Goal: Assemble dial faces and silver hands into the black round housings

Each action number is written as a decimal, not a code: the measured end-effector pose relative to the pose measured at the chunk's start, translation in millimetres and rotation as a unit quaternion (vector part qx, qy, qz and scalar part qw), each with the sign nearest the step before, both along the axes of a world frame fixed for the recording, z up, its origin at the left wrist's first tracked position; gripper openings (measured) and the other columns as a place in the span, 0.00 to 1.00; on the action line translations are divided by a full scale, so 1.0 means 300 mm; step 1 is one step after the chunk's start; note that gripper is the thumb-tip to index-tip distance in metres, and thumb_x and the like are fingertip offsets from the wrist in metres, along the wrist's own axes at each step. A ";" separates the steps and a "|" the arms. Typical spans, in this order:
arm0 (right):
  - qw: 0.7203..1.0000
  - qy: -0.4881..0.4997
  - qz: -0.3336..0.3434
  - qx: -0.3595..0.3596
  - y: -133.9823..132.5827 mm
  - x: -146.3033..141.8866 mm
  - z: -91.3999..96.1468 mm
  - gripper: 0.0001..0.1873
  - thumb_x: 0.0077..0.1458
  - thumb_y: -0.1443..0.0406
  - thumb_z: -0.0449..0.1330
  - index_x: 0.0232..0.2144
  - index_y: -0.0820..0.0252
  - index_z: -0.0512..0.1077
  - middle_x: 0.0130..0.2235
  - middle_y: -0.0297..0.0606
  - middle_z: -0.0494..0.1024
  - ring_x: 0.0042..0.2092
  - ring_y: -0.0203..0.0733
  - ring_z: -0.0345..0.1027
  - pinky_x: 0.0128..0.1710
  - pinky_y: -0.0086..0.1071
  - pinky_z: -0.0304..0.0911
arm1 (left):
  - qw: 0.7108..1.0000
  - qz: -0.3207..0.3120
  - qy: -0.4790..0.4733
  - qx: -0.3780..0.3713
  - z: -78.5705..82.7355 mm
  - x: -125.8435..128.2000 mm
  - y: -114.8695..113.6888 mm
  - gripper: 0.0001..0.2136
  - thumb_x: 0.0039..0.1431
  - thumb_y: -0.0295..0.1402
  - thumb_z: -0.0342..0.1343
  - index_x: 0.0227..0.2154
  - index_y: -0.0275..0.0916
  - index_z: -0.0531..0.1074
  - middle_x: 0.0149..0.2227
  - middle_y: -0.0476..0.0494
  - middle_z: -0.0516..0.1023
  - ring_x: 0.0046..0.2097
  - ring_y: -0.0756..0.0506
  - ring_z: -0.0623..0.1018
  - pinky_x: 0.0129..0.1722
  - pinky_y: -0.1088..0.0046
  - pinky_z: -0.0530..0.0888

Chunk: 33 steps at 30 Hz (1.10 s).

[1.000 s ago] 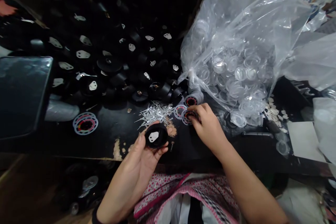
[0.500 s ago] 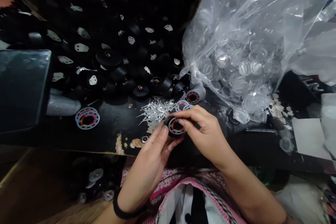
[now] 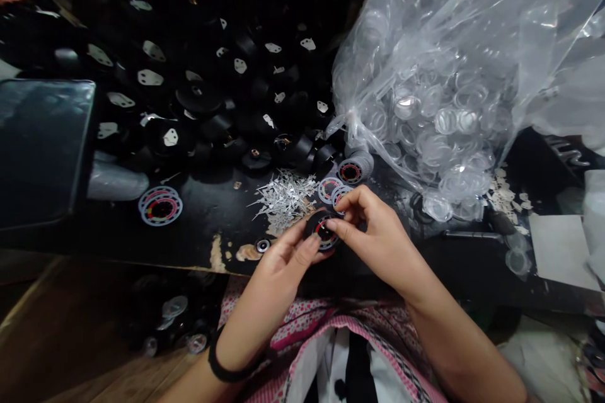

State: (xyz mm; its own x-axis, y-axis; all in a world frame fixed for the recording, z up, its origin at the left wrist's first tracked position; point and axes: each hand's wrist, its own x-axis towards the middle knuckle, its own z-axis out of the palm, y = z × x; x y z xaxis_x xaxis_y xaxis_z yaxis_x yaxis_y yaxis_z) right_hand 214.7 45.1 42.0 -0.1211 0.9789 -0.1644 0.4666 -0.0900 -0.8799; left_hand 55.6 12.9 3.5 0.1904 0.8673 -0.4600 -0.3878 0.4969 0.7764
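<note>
My left hand (image 3: pixel 286 258) is closed around the side of a round black gauge (image 3: pixel 326 238), tilted up toward me. A dial face with red and yellow marks shows in its top. Over the gauge's right side, my right hand (image 3: pixel 378 236) has its thumb and index finger drawn together, the thumb tip at the dial. Whatever sits between those fingertips is too small to make out. Just beyond the hands lie a heap of thin silvery pointers (image 3: pixel 283 198) and loose printed dial discs (image 3: pixel 329 189). A small round part (image 3: pixel 263 245) rests left of my left hand.
Many black gauge housings (image 3: pixel 198 97) fill the back left. A clear plastic bag (image 3: pixel 425 75) of transparent round covers stands at the back right. Other dial discs (image 3: pixel 161 208) lie at left near a dark box (image 3: pixel 42 151). A screwdriver-like tool (image 3: pixel 472 234) and white card (image 3: pixel 562 249) are at right.
My left thumb has come up onto the dial's edge. My right fingers have shifted from the gauge's far rim to its right side, curling more. The camera view has shifted slightly.
</note>
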 end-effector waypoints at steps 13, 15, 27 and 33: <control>0.942 -0.271 0.161 0.115 0.110 -0.054 -0.044 0.10 0.63 0.70 0.54 0.41 0.64 0.76 0.43 0.45 0.79 0.47 0.48 0.71 0.48 0.41 0.64 | 0.989 0.139 0.011 -0.049 -0.015 -0.102 -0.034 0.09 0.58 0.34 0.63 0.42 0.44 0.79 0.46 0.46 0.84 0.48 0.43 0.82 0.49 0.68 0.79; 0.899 -0.366 0.191 0.146 0.135 -0.076 -0.060 0.10 0.62 0.69 0.54 0.41 0.64 0.75 0.43 0.47 0.78 0.46 0.53 0.70 0.46 0.43 0.63 | 0.984 0.170 -0.017 -0.059 -0.010 -0.102 -0.029 0.07 0.58 0.32 0.63 0.40 0.41 0.79 0.44 0.43 0.85 0.47 0.43 0.83 0.49 0.66 0.80; 0.930 -0.298 0.184 0.116 0.082 -0.097 -0.054 0.07 0.62 0.63 0.59 0.37 0.62 0.73 0.39 0.42 0.78 0.43 0.47 0.69 0.44 0.38 0.60 | 0.972 0.208 -0.104 -0.035 0.009 -0.031 0.023 0.07 0.60 0.33 0.60 0.41 0.43 0.79 0.49 0.45 0.83 0.56 0.42 0.77 0.60 0.58 0.70; 0.918 -0.307 0.172 0.181 0.043 -0.065 -0.057 0.09 0.64 0.63 0.57 0.33 0.60 0.73 0.37 0.41 0.76 0.41 0.48 0.66 0.42 0.40 0.57 | 0.974 0.198 -0.102 -0.032 0.023 -0.040 0.020 0.07 0.63 0.32 0.58 0.41 0.41 0.79 0.47 0.43 0.84 0.54 0.41 0.79 0.58 0.58 0.73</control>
